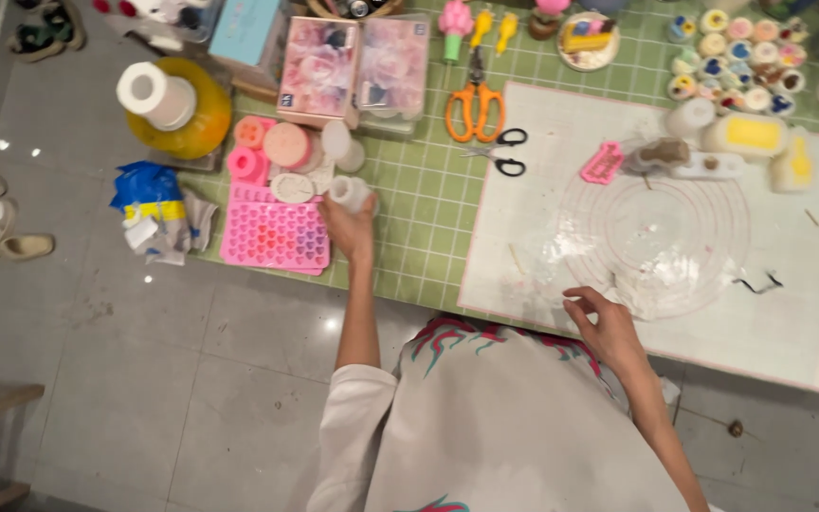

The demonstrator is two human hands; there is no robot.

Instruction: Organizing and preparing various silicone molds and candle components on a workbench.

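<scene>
Left hand (pixel 351 226) grips a white cup (pixel 348 192) beside the pink mould (pixel 275 233); right hand (pixel 607 327) rests loosely open at the mat's edge (pixel 523 318).

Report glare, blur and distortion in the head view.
Head view: small bright glints of glare on the grey floor tiles; even, soft light on the green gridded mat, with hardly any shadow; mild motion blur on the left hand at a small white cup and on the right hand at the white work mat; wide-angle lens bends table edges slightly.
</scene>
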